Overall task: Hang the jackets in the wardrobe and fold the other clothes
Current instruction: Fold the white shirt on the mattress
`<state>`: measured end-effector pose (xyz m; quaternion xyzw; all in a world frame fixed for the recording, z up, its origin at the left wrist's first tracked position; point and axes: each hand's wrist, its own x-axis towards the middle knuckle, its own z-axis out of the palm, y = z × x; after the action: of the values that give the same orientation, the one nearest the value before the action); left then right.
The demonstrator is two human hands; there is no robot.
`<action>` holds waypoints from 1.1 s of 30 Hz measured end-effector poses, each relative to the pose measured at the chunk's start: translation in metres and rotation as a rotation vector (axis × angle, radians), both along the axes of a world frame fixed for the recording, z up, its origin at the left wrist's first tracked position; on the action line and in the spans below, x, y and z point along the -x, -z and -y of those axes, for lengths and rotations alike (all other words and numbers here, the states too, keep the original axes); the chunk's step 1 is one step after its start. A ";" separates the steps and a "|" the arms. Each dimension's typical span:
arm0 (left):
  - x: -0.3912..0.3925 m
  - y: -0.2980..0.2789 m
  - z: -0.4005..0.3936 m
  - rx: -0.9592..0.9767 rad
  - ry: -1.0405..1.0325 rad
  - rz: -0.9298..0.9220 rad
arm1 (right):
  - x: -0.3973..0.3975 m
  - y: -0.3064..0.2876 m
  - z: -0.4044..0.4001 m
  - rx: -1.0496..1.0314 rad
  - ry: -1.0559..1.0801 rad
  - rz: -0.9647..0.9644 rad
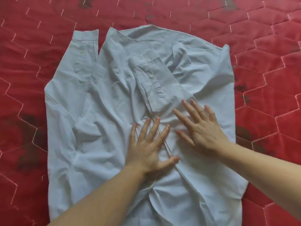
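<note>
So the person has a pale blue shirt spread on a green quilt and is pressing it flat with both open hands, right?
Not quite: the quilt is red, not green, as the head view shows. The rest holds: the pale blue shirt lies spread on it, and the left hand and right hand both press on it with fingers straight.

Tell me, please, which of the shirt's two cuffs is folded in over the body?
The cuff with the white button, just beyond the right hand; the other cuff lies at the shirt's far-left edge.

No legible text, label, brand or number on the shirt (101, 121) or quilt (32, 46).
</note>
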<state>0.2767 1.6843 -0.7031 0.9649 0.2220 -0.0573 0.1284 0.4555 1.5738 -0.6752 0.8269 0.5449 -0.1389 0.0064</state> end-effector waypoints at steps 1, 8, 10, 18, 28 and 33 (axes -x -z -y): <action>-0.001 0.002 -0.001 0.003 -0.013 0.027 | -0.005 0.004 -0.015 -0.003 0.026 -0.003; -0.008 0.004 -0.007 0.019 -0.060 0.057 | -0.027 0.021 -0.047 0.000 0.131 0.058; -0.012 -0.001 -0.013 0.031 -0.070 0.051 | -0.030 0.018 -0.053 0.025 0.134 0.062; 0.044 -0.008 0.018 0.131 -0.019 0.148 | 0.070 0.009 0.004 -0.076 0.055 -0.046; 0.183 -0.034 0.071 0.071 0.251 0.289 | 0.208 -0.005 0.165 -0.198 -0.097 -0.097; 0.212 -0.050 0.076 -0.007 0.309 0.082 | 0.226 -0.019 0.171 -0.083 -0.045 -0.168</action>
<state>0.0650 1.6079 -0.6529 0.9895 0.0656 -0.0364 0.1236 0.2295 1.4025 -0.6563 0.7994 0.5673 -0.1848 -0.0704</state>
